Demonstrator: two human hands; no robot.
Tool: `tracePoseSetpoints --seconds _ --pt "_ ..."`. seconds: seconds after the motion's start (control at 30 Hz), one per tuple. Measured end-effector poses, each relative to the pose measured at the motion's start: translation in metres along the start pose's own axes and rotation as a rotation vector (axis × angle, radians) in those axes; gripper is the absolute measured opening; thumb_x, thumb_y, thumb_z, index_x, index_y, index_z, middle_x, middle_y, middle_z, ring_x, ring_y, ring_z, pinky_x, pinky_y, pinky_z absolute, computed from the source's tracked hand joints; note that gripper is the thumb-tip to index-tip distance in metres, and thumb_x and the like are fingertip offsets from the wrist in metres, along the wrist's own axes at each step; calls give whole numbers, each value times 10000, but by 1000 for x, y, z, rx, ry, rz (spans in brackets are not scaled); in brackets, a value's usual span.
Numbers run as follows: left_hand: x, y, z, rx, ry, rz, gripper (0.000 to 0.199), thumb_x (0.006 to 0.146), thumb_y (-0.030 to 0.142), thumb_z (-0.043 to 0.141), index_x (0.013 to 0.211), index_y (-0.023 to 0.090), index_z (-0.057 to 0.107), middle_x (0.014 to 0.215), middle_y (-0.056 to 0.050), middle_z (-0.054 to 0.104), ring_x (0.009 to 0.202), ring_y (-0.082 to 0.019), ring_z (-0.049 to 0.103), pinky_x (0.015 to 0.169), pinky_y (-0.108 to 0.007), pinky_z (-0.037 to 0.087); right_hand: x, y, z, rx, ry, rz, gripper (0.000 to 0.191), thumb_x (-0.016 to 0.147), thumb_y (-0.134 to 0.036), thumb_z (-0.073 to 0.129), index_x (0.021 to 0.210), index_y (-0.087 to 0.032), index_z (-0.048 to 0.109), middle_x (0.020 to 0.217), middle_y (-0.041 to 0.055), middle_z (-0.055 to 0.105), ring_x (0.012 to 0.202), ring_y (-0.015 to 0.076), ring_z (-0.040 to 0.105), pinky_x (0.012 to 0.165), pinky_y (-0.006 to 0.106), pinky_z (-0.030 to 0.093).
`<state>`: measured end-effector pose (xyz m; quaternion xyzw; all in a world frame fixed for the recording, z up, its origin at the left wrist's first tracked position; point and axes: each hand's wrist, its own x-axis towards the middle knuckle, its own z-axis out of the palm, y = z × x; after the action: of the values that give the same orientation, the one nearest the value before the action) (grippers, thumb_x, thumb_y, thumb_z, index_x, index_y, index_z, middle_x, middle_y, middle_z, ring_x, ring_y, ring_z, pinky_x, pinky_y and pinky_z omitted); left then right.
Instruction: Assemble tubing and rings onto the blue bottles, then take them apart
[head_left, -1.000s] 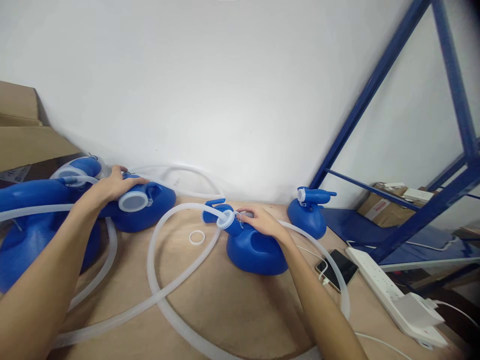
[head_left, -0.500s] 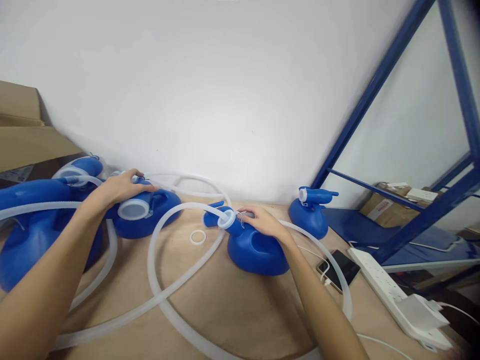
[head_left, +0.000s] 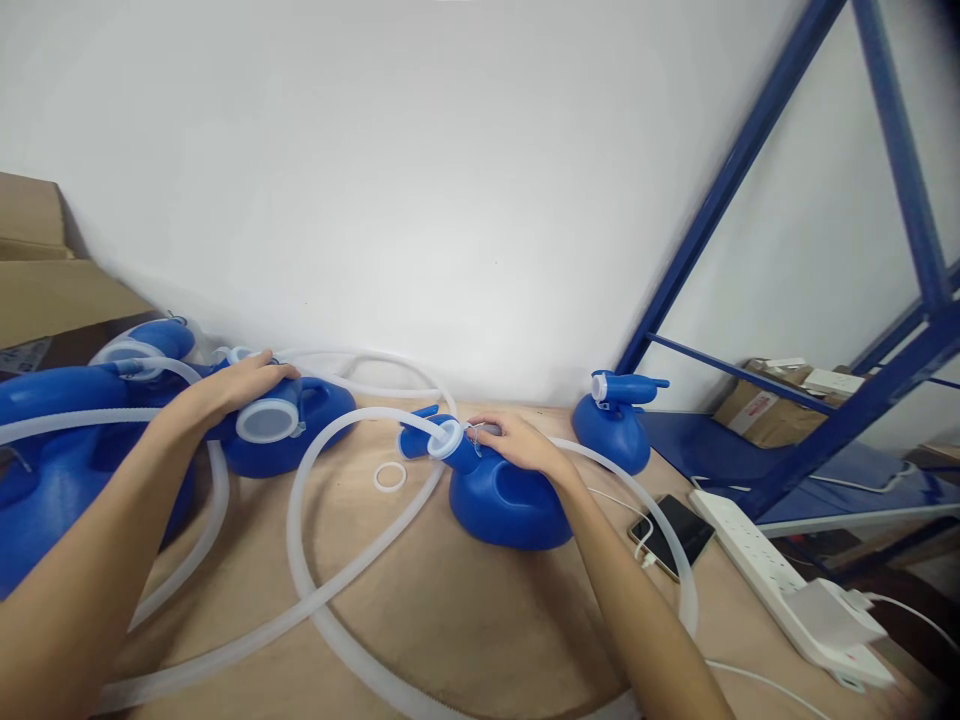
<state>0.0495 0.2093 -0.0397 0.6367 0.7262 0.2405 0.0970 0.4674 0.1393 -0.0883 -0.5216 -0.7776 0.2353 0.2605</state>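
My left hand (head_left: 244, 383) rests with bent fingers on top of a blue bottle (head_left: 324, 408) whose wide mouth has a whitish cap facing me. Near the middle, my right hand (head_left: 510, 440) is wrapped over the neck of another blue bottle (head_left: 510, 503). A translucent hose (head_left: 300, 500) enters that bottle's white-rimmed mouth and loops over the table. A small blue part (head_left: 414, 440) lies behind the mouth, and a white ring (head_left: 390, 477) lies flat to its left. The undersides of my fingers are hidden.
More blue bottles (head_left: 67, 500) with hoses crowd the left, beside a cardboard box (head_left: 60, 300). Another blue bottle (head_left: 611, 435) stands back right. Further right are a phone (head_left: 679, 535), a power strip (head_left: 757, 560) and blue shelving (head_left: 720, 190).
The whole view has shifted slightly, so most things appear a little further left. My left hand sits slightly lower on its bottle; my right hand keeps its place on the other.
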Motion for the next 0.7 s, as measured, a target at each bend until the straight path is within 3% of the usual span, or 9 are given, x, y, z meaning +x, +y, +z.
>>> tracePoseSetpoints --seconds 0.17,0.23,0.33,0.4,0.53,0.6,0.7 --pt "-3 3 -7 -55 -122 -43 566 843 465 472 1188 63 671 1204 -210 732 1092 -366 706 939 -439 560 0 1 0 0 -7 5 364 972 -490 615 1182 -253 796 1110 37 822 1112 287 739 1043 406 527" --pt "-8 5 -11 -72 -107 -70 662 833 498 509 1297 39 624 1322 -237 690 1162 -387 680 946 -451 563 0 0 0 -7 -8 3 363 973 -488 612 1180 -253 795 1112 39 821 1109 286 740 1044 407 526" --pt "-15 9 -16 -95 -52 -115 933 830 641 533 1516 12 449 1580 -260 498 1345 -430 570 1013 -495 541 -1 0 0 -9 -4 1 354 975 -480 611 1173 -254 798 1130 42 817 1111 287 736 1047 413 524" --pt "-17 12 -17 -101 -33 -136 1001 824 695 537 1555 23 412 1627 -247 444 1379 -435 540 1049 -506 518 -1 -1 0 -2 -3 1 353 974 -475 613 1177 -254 798 1142 43 815 1120 291 732 1047 416 526" --pt "-15 13 -15 -110 -39 -181 943 821 717 556 1487 51 513 1470 -232 615 1114 -379 699 883 -421 582 0 0 0 -1 -4 -4 361 973 -481 615 1186 -254 797 1153 42 813 1131 295 730 1048 418 528" --pt "-12 12 -13 -119 -47 -191 959 836 739 534 1524 73 472 1419 -219 653 970 -337 732 781 -386 590 0 0 0 -6 -5 0 362 975 -487 613 1186 -258 797 1166 38 810 1128 292 731 1051 418 526" --pt "-8 10 -10 -107 -46 -208 986 866 756 476 1598 103 378 1464 -226 619 863 -305 741 794 -399 587 0 1 0 -13 -6 0 359 977 -498 610 1182 -270 796 1189 32 805 1137 291 730 1071 421 513"
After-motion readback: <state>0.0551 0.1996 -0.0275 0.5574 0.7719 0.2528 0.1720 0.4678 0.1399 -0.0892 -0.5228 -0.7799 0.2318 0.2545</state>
